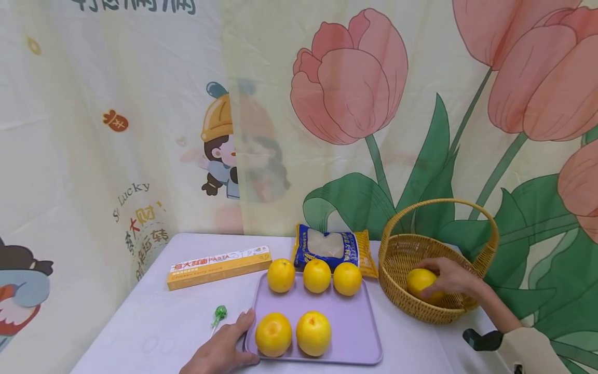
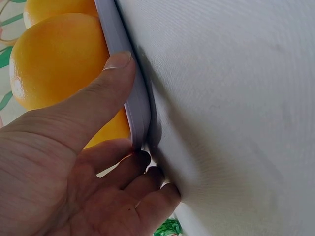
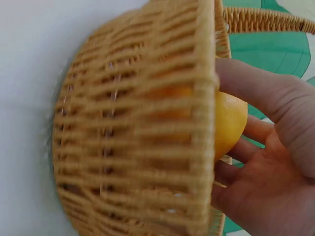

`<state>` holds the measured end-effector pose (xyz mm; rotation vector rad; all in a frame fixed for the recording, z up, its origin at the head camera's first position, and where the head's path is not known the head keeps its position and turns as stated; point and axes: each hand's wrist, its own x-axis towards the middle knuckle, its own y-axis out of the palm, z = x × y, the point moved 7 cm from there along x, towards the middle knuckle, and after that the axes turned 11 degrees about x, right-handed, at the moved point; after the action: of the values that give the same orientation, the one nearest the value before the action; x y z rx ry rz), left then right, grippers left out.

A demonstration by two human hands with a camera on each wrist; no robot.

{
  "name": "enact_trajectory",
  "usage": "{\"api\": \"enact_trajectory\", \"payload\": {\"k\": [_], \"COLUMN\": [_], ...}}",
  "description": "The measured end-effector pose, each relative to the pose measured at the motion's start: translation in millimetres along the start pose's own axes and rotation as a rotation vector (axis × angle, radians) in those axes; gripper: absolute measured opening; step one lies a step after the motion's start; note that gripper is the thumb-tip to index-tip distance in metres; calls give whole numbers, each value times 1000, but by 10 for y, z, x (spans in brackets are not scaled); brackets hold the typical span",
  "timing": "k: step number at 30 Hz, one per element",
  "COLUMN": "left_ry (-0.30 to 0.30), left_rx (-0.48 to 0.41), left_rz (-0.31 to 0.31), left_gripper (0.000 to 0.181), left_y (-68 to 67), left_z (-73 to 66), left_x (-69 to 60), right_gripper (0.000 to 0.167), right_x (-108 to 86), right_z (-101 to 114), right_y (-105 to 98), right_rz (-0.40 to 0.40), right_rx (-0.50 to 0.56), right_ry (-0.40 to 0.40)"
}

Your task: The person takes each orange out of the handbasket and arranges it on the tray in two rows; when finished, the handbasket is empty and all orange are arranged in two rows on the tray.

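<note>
In the head view my right hand (image 1: 450, 276) reaches into the wicker basket (image 1: 411, 306) and grips an orange (image 1: 419, 282). The right wrist view has that orange (image 3: 230, 123) partly hidden behind the basket's woven wall (image 3: 133, 128), with thumb and fingers on either side of it. My left hand (image 1: 221, 345) holds the front left corner of the purple tray (image 1: 352, 332). Up close, the left thumb (image 2: 110, 88) lies against the tray's rim (image 2: 138, 108), and the other fingers bend at its corner. Several oranges (image 1: 314, 333) sit on the tray in two rows.
Behind the tray lies a blue and yellow bag (image 1: 322, 246). A yellow and white pasta box (image 1: 219, 267) rests at the back left, and a green-wrapped lollipop (image 1: 220, 312) is near my left hand. The basket's tall handle (image 1: 441, 201) arches over its opening. A printed curtain (image 1: 261, 104) hangs behind the table.
</note>
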<state>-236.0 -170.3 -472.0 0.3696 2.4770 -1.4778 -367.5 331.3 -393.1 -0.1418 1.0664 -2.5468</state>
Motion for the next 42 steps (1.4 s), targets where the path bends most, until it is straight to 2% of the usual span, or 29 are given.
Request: {"api": "enact_trajectory", "payload": {"k": [6, 14, 19, 24, 29, 35, 37, 42], "left_ry": [11, 4, 5, -13, -10, 16, 22, 16], "left_rx": [6, 5, 6, 15, 2, -7, -7, -6], "left_rz": [-3, 2, 5, 12, 11, 9, 6, 6], "left_gripper": [98, 98, 98, 99, 98, 98, 98, 98], "left_y": [3, 10, 11, 21, 20, 12, 8, 10], "left_z": [-6, -8, -7, 17, 11, -2, -4, -5], "left_x": [4, 10, 16, 20, 18, 16, 17, 15], "right_gripper": [71, 78, 76, 73, 69, 66, 64, 63], "right_x": [13, -23, -93, -191, -298, -410, -435, -463], "right_z": [134, 353, 505, 682, 893, 1089, 1137, 1198], "right_y": [45, 34, 16, 67, 189, 408, 492, 731], "right_rz": [-14, -45, -72, -59, -19, 95, 142, 245], "right_rx": [61, 130, 146, 184, 235, 402, 469, 603], "right_ry": [-64, -109, -157, -237, -342, -458, -482, -486]}}
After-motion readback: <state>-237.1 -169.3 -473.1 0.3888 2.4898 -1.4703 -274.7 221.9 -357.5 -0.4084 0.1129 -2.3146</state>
